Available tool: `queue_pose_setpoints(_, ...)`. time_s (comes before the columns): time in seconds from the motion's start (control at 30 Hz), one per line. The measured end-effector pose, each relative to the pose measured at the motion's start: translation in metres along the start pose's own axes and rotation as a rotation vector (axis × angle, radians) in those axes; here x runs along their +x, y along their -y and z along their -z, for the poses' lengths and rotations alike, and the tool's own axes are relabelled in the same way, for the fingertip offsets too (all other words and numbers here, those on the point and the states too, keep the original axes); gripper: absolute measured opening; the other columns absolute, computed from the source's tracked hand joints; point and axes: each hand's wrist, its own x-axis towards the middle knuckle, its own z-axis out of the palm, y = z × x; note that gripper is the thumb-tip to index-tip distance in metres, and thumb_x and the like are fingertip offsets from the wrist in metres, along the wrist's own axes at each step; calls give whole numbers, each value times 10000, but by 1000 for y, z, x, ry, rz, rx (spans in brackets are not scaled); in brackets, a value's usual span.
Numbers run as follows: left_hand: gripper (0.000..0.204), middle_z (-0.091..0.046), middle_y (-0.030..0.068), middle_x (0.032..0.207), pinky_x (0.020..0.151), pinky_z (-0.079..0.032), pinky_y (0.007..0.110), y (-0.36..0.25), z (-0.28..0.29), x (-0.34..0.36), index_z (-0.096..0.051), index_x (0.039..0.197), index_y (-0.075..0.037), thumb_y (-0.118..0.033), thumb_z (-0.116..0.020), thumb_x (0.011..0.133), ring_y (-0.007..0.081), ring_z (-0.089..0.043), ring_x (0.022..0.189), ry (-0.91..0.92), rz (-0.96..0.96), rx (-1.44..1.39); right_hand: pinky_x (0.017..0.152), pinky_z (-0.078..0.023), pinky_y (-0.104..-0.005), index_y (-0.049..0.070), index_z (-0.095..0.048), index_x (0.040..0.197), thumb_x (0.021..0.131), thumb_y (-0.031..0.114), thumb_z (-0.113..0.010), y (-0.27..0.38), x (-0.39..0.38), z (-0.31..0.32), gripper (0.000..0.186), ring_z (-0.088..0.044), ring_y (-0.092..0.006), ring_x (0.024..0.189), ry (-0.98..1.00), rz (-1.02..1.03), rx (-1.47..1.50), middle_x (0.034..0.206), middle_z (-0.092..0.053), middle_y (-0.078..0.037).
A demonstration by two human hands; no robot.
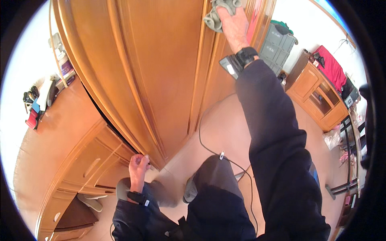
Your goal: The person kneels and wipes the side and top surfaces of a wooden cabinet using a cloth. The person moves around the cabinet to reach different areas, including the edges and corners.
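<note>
A tall wooden wardrobe [173, 64] with glossy, orange-brown moulded panels stands right in front of me. High on its right side, my right hand [234, 25] grips a crumpled grey cloth [217, 18] against the wood, the arm stretched far up. My left hand [138, 165] is low, beside the bottom corner of the wardrobe's left edge. Its fingers are curled together; whether they hold that edge or something small, I cannot make out. Dark bands circle both wrists, and a flat dark device [230, 66] shows by the right one.
Left of the wardrobe is a low wooden cabinet [64, 116] with small items on top. A black cable [205, 145] trails over the floor near my legs. Grey crates [277, 46] and a small wooden cabinet [319, 94] under a red cloth [331, 66] stand at the right.
</note>
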Motion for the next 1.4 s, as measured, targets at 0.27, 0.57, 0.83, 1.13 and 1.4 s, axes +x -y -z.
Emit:
queue_pose_setpoints(0.27,236,-626,44,937,686,-536,249,-1,1,3,-571,1040,-27,-204,-689,938,114,-634,823,24,24,39,855,-510,-325,25,-611,1146,872,188,-667,-54,-163,-1,323,-634,-175,971,-171,-434,-51,1083,-668,-77)
queue_pose_setpoints(0.57,246,-635,30,892,714,-544,263,-2,-1,1,-583,1026,-22,-211,-708,929,101,-613,783,-28,8,41,862,-509,-318,53,-613,1189,865,144,-666,-91,-287,0,341,-642,-154,963,-184,-704,-40,1065,-692,-57)
queue_pose_setpoints(0.83,250,-634,38,906,687,-538,252,-3,-4,1,-585,1017,-22,-210,-717,918,109,-619,801,-46,15,45,879,-510,-358,44,-602,1244,801,272,-727,-114,-333,32,513,-683,-243,977,175,-1129,-215,1044,-724,-109)
queue_pose_setpoints(1.13,229,-621,23,914,675,-546,251,1,0,3,-582,1018,-46,-210,-712,926,113,-644,836,-48,10,95,861,-534,-340,21,-579,1234,852,173,-706,-1,-206,10,430,-657,-178,1011,92,-480,109,1113,-683,-108)
queue_pose_setpoints(1.4,215,-618,18,917,667,-552,243,1,1,5,-580,1027,-53,-198,-708,932,109,-654,837,-22,8,95,837,-527,-409,54,-587,1120,810,171,-725,9,-185,-30,360,-660,-333,981,-66,-274,-346,1062,-658,-162)
